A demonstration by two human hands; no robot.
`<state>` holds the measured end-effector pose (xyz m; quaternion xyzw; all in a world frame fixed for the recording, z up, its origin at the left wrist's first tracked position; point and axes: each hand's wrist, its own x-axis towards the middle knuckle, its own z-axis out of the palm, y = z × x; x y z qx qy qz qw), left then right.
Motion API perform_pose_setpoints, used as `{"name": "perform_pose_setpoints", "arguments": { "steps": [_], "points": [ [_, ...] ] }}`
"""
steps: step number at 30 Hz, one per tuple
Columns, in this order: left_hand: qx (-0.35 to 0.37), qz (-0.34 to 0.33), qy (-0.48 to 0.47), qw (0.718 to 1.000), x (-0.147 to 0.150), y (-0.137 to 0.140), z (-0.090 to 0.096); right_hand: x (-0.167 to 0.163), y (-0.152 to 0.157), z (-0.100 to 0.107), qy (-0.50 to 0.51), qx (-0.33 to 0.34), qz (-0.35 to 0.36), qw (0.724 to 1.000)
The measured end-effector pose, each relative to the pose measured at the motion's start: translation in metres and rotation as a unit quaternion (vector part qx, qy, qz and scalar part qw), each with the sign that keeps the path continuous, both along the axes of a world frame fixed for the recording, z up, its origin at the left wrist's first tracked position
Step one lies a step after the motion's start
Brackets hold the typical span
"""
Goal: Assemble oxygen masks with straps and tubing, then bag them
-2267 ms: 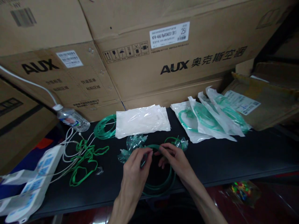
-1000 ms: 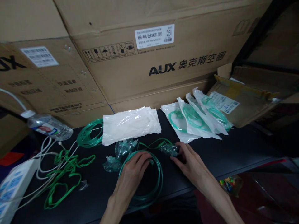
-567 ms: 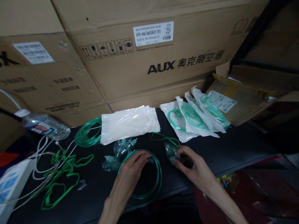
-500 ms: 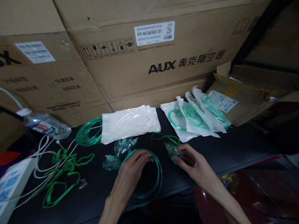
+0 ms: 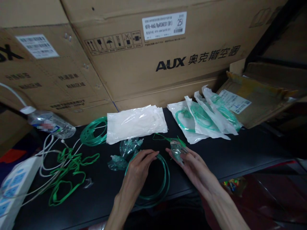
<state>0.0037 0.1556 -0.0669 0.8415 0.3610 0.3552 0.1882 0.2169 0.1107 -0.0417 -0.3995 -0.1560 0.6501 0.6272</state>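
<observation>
My left hand is closed, fingers pinched on the upper part of a coil of green tubing near the table's front edge. To its right, my right hand holds a clear green oxygen mask, turned partly up in the palm. A thin green elastic strap trails left from this mask over the table. Two more clear masks lie just left of my left hand, one mask farther back and another mask nearer.
White packets lie behind the masks, and bagged tubing sets lean together at right. Another tubing coil, tangled green straps, a water bottle and a power strip are at left. Cardboard boxes stand behind.
My right hand has turned palm upward with the mask in it, and its strap has moved along. My left hand stays at the tubing coil. The camera view has shifted slightly.
</observation>
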Motion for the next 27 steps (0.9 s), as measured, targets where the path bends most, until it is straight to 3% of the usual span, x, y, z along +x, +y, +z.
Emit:
{"name": "perform_pose_setpoints", "arguments": {
  "steps": [14,27],
  "points": [
    [-0.013,0.029,-0.03,0.999,0.005,0.001,0.008,-0.031,0.009,0.0,0.004,0.045,-0.079,0.996],
    [-0.015,0.034,-0.033,0.999,0.006,-0.001,0.009,-0.047,0.006,-0.008,-0.104,0.044,-0.108,0.988]
  ]
}}
